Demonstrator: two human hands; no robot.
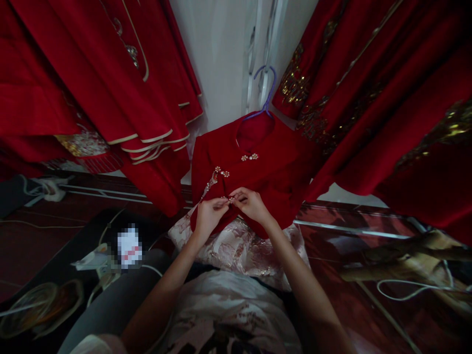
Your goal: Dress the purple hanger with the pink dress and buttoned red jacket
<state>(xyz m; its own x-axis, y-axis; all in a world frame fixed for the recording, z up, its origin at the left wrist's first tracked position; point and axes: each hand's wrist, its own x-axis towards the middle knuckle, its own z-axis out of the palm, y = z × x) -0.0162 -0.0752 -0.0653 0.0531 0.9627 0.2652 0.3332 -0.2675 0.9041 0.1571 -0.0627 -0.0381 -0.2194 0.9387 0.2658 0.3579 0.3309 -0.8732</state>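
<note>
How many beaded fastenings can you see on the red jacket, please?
3: the neckline fastening, the side fastening lower at picture left, and a partly covered fastening at the fingers. Others may be hidden.

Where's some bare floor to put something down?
Floor looks bare between the patterned cloth and the brown object at right. It's crowded where the left hand and right hand pinch the red top, and around the blurred white item at left.
</note>
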